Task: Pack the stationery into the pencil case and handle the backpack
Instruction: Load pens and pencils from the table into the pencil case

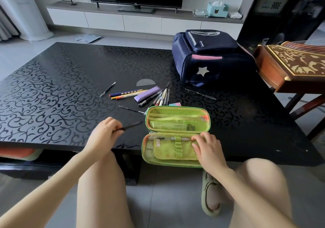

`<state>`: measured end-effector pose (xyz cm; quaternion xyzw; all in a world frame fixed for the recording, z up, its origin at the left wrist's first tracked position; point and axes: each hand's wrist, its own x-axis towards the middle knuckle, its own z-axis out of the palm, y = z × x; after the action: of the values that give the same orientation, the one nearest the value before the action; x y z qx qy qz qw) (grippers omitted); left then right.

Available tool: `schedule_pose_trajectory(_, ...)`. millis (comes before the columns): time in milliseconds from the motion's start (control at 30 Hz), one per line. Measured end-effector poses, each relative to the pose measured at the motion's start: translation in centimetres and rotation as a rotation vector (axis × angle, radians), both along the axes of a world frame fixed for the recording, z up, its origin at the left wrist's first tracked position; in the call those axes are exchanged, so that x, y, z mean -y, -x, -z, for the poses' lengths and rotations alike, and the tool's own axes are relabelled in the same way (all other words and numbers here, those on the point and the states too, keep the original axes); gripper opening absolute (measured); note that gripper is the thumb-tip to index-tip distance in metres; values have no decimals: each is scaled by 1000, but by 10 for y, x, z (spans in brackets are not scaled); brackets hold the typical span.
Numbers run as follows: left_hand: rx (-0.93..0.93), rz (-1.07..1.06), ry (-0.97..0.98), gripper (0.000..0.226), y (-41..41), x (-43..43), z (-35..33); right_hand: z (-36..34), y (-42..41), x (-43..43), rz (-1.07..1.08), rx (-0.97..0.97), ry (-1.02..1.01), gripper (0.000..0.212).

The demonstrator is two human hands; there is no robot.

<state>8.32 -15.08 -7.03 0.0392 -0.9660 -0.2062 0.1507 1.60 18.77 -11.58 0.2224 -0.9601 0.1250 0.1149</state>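
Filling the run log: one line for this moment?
left hand: holds dark pen | right hand: on open pencil case | backpack: untouched

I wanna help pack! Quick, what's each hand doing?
Left hand: closed, holding a dark pen.
Right hand: open, resting on the pencil case.

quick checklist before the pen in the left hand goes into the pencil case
1. Pencil case lies fully open on the table: ok.
2. Left hand grips the dark pen: ok.
3. Right hand steadies the case's lower half: ok.
4. Free elastic loops for the pen: cannot tell; one pen already sits there.
5. Case fully supported: not ok; its near edge overhangs the table.
6. All stationery packed: not ok; loose pens remain near the backpack.
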Motion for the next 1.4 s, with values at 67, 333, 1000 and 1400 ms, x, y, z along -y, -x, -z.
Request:
schedule_pose_trajectory(67,-6,163,81,5,-7,-26,0,1,0,0,-5,-2,-6,16)
schedule_pose_trajectory(333,-3,312,344,20,8,-76,10,-2,-1,0,-9,16,-17,15)
schedule_pose_trajectory(1000,4,164,71,16,53,-72,-4,-46,17,11,7,160,-94,14)
schedule_pose_trajectory(1400,206,121,434,10,115,23,22,-76,159,129,161,342,66,15)
